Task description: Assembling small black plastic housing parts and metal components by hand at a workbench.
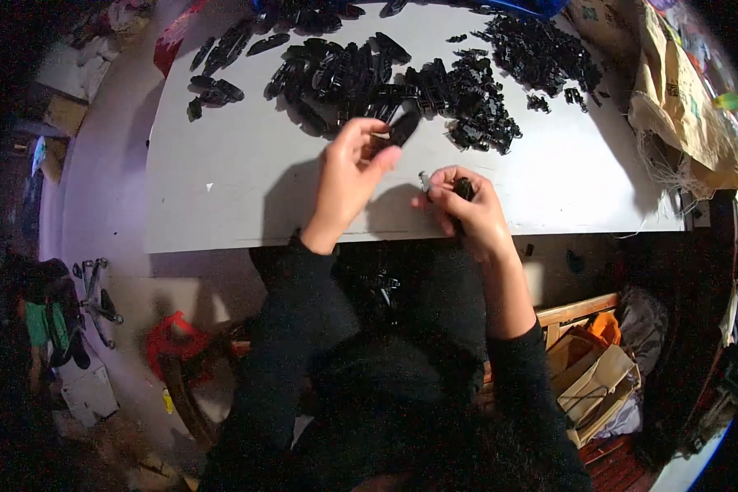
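Note:
My left hand (353, 172) is raised over the white table and closed on a long black oval plastic piece (405, 127), held between thumb and fingers. Close to the table's front edge, my right hand (471, 205) is closed on a small black piece (464, 189). At its fingertips shows a small silvery bit (424, 177), too small to name. Beyond my left hand lies a heap of long black plastic pieces (336, 74). A pile of smaller toothed black pieces (480, 107) sits to its right.
More small black pieces (541, 57) are spread at the far right of the white table (221, 197). A woven sack (681, 107) with frayed threads hangs over the right edge. Below stand an open cardboard box (603, 385) on the right and a red bag (175, 340) on the left.

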Demonstrator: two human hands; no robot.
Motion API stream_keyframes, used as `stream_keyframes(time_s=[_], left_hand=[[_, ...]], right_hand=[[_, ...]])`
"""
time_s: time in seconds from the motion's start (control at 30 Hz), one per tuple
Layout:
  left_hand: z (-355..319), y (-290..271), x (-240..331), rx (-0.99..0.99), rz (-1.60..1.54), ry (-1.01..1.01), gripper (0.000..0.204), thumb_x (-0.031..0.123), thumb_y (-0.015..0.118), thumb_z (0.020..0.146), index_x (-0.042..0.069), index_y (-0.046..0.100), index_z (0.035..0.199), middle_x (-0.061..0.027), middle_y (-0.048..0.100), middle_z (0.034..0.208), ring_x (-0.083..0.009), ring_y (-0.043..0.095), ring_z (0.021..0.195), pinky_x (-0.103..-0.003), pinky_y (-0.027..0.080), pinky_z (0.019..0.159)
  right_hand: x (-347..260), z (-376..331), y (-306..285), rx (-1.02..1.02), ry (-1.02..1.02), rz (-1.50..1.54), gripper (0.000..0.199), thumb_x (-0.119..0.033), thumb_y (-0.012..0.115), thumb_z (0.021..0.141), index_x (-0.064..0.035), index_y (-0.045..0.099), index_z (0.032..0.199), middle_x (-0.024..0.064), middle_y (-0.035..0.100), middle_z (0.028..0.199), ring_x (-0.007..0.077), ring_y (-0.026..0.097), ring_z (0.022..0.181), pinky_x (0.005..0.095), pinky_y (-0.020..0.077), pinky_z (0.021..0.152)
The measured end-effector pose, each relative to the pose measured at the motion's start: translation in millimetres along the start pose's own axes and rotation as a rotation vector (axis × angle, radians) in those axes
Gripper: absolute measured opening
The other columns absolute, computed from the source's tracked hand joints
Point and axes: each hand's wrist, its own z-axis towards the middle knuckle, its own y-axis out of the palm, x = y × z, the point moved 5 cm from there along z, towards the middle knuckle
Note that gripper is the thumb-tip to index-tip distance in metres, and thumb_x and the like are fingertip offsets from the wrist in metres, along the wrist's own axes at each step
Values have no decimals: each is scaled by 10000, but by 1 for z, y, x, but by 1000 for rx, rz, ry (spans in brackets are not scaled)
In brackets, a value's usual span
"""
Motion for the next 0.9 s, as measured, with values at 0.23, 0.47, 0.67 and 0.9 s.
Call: stream_keyframes(time_s=[0.23, 0.47, 0.67, 0.9], left_hand=[[-44, 21, 1, -156, -375, -284, 430, 89, 639, 818, 18, 437, 1190, -11, 539, 871, -50, 464, 590, -170, 380, 516], [-62, 35, 16, -259, -180, 76, 572, 187, 440, 937, -35, 166, 1387, -134, 298, 1375, -191, 299, 1256, -294, 225, 1036], [-70, 36, 14, -325, -58, -11, 498, 68, 404, 915, -10, 236, 1378, -207, 421, 1312, -259, 444, 1195, -315, 338, 972], [-52, 48, 23, -399, 170, 307, 454, 92, 454, 901, 2, 349, 1333, -217, 566, 1131, -258, 597, 969, -329, 449, 826]], right_hand=[[-1, -26, 5, 66, -62, 57, 130, -110, 627, 806, -26, 542, 856, 48, 586, 681, 60, 436, 452, 180, 305, 398], [-8, -32, 25, 116, -84, -13, 106, -108, 634, 814, -22, 574, 828, -23, 509, 616, 40, 416, 464, 179, 289, 415], [-18, -33, 28, 301, -330, 5, 106, -119, 634, 822, -43, 562, 812, -27, 492, 594, 33, 404, 466, 179, 288, 414], [-3, -27, 1, 161, -113, 63, 167, -177, 669, 798, -71, 544, 828, -10, 519, 684, 44, 471, 552, 188, 347, 445]])
